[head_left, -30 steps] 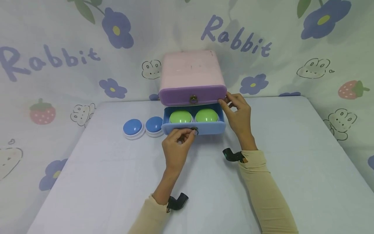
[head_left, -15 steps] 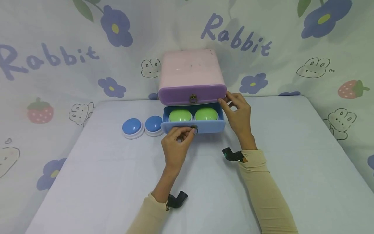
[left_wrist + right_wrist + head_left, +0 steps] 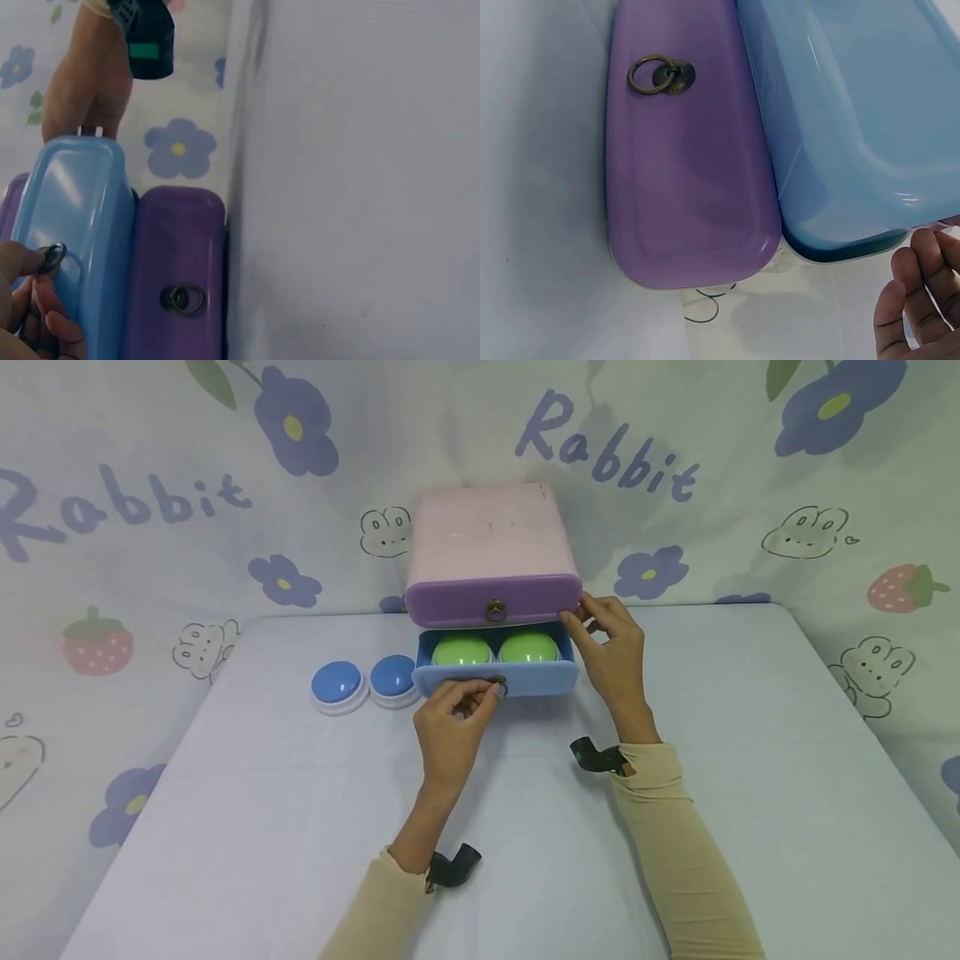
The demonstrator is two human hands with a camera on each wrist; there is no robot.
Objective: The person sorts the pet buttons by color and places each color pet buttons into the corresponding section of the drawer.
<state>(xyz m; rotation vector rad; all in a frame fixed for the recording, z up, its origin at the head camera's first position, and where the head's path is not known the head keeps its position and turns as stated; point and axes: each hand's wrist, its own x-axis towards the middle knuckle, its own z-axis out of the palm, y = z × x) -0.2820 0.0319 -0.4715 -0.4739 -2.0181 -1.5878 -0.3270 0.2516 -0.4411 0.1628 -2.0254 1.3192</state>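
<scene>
Chest (image 3: 491,531): blue drawer (image 3: 540,678) part-open, green buttons (image 3: 461,650) (two) inside. Left hand (image 3: 450,735): thumb and finger pinching drawer's ring (image 3: 61,257). Right hand (image 3: 613,652): gripping chest's front corner. Blue buttons (image 3: 337,682) (two): on table (image 3: 525,827), left of drawer. Step, judged: sliding drawer, in or out unclear. Next move: straight slide, chest braced.

On a white-covered table (image 3: 300,827), two blue-domed push buttons (image 3: 337,683) with round white bases sit side by side, while behind rises a pale cloth backdrop (image 3: 420,427) printed with purple "Rabbit" lettering (image 3: 609,462), yellow-centred purple flowers (image 3: 648,574), line-drawn bunnies (image 3: 386,533) and pink strawberries (image 3: 898,589) with green leaves.
</scene>
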